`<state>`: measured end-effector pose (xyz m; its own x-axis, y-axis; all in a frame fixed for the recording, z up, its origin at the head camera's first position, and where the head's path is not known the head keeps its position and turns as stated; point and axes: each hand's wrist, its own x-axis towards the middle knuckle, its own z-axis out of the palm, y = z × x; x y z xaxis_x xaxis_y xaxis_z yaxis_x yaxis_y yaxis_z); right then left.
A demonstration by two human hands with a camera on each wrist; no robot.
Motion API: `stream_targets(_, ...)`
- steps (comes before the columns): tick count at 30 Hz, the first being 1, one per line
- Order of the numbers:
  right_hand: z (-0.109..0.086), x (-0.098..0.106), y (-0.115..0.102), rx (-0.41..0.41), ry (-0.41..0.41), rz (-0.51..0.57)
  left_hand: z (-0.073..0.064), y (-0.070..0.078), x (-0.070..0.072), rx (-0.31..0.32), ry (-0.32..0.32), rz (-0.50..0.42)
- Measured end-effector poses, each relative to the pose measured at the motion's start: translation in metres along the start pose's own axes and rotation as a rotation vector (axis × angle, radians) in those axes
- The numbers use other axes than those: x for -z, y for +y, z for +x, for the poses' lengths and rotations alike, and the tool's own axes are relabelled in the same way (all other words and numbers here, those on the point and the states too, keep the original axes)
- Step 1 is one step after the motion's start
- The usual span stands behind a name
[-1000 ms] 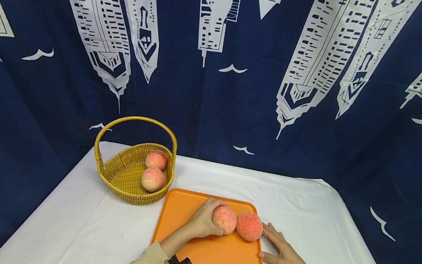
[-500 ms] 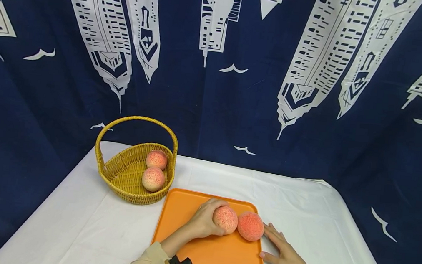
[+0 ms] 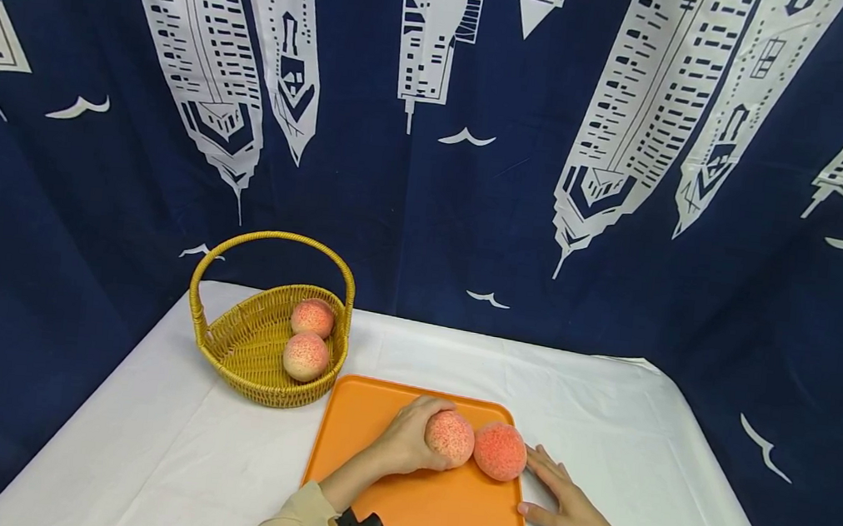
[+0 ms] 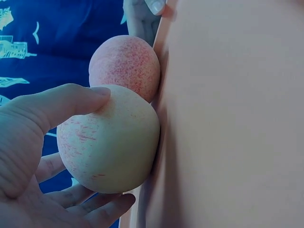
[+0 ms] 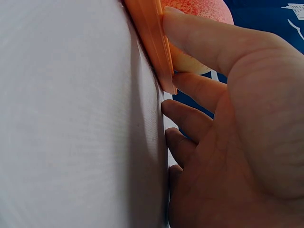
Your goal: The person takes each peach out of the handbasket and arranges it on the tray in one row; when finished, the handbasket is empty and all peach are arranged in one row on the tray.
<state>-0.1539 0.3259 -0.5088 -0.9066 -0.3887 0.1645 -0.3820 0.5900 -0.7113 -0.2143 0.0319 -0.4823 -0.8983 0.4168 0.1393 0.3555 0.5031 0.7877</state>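
On the orange tray, my left hand grips a pale pink peach, thumb on the near side and fingers round the far side. The left wrist view shows the thumb pressed on this peach. Touching it on the right is a second, redder peach. My right hand lies at the tray's right edge with relaxed fingers and holds nothing. In the right wrist view its thumb tip rests on the tray's rim, and the fingertips are down by the white cloth.
A yellow wicker basket with a tall handle stands at the back left, near the tray's corner. Two peaches sit in its right side. White cloth covers the table; a navy patterned curtain hangs behind.
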Motion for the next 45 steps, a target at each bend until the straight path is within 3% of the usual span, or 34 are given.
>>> stream_targets(8,0.001,0.000,-0.001,-0.017,-0.002,-0.006,-0.001,0.002,0.004,-0.018,0.008,0.024)
stream_targets(13,0.000,0.000,-0.001,-0.008,-0.001,-0.008,-0.002,0.007,0.017,-0.057,0.041,0.071)
stream_targets(21,0.000,0.000,-0.001,-0.012,-0.004,-0.006,-0.006,0.018,0.056,-0.126,0.148,0.025)
stream_targets(29,0.001,0.000,-0.003,-0.040,-0.010,0.011,-0.014,0.012,0.113,-0.132,0.309,-0.030)
stream_targets(36,0.000,0.000,-0.002,-0.024,-0.007,0.003,-0.026,-0.014,0.162,0.006,0.382,-0.073)
stream_targets(41,0.000,0.000,-0.001,-0.015,-0.004,-0.004,-0.032,-0.037,0.186,0.090,0.366,-0.139)
stream_targets(45,0.000,0.000,-0.002,-0.009,-0.001,-0.006,-0.035,-0.056,0.196,0.163,0.336,-0.158)
